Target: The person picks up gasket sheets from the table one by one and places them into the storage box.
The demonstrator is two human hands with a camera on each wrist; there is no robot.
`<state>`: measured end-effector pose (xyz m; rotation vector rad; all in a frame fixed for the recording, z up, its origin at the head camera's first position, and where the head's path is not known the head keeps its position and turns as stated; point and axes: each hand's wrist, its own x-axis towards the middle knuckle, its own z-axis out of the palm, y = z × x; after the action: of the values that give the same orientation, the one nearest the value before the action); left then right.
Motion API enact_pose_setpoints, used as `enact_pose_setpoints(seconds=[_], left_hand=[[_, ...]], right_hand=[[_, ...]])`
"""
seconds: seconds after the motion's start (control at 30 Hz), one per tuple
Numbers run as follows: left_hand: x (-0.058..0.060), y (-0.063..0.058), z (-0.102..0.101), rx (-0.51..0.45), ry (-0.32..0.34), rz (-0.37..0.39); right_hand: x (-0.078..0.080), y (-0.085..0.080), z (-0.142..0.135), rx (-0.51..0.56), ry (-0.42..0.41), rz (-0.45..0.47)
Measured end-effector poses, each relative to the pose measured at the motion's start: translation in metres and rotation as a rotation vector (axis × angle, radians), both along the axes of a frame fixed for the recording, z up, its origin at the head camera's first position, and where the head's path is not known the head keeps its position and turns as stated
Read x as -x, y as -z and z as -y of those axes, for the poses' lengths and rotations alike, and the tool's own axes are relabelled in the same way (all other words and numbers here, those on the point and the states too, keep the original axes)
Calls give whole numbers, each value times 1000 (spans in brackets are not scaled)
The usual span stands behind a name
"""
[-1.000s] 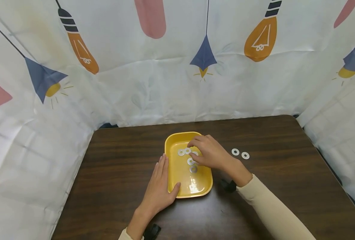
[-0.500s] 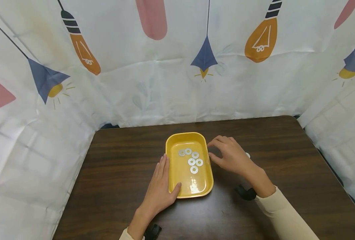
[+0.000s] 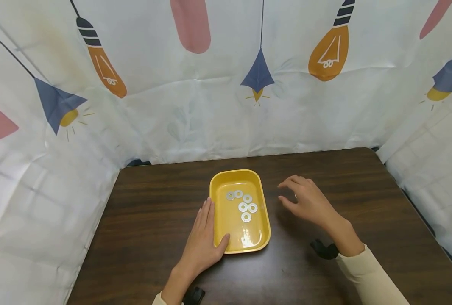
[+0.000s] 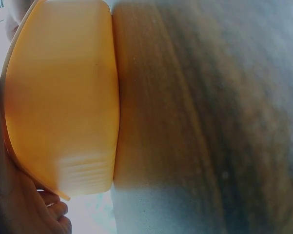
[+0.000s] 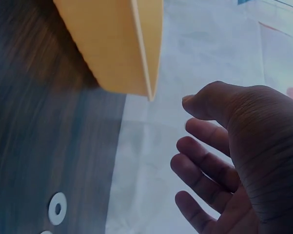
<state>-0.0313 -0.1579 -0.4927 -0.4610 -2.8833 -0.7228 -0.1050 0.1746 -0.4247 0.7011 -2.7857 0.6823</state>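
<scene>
Several flat metal washers (image 3: 243, 207) lie spread over the floor of a yellow tray (image 3: 233, 243). Along the tray's left rim rests my left hand (image 3: 201, 241), fingers straight, thumb reaching over the near-left corner. My right hand (image 3: 309, 202) hovers over the table to the right of the tray, thumb and fingers apart, holding nothing. In the right wrist view, a washer (image 5: 57, 208) lies on the table below that hand, and the edge of a second one shows at the frame's bottom. From the head view the right hand mostly hides these.
The dark wood-grain table (image 3: 153, 203) extends on both sides of the tray. A white printed cloth (image 3: 210, 118) hangs behind its far edge and along the sides. Each wrist wears a black strap-on device.
My right hand has come out of the tray and moved right, over the washers on the table. The washers in the tray stay put; the left hand keeps its place.
</scene>
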Motion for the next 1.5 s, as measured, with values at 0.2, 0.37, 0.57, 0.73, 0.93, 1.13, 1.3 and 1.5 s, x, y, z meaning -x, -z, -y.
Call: enact_pose_setpoints(seconds=[0.2,0.37,0.57,0.73,0.93,1.13,1.3,1.5], left_hand=[[0,-1,-1,-5,-2,47],[0,-4,0,2,-8,86],[0,-4,1,5,-7,75],[0,-3,0,3,4,45],[0,-2,0,4,10,45],[1,-2,0,9,9,47],[0,-3,1,8,0,31],[0,-3,1,12,8,38]], right_hand=[[-7,9,-12,14,36,30],[-10,16,-22,23,76,57],[-12,21,-30,34,96,43],[-12,29,-39,55,112,17],[-14,39,-49,40,143,39],[-14,44,-57,16,169,72],[-11,47,-62,-3,175,112],[-9,54,-71,-48,190,154]])
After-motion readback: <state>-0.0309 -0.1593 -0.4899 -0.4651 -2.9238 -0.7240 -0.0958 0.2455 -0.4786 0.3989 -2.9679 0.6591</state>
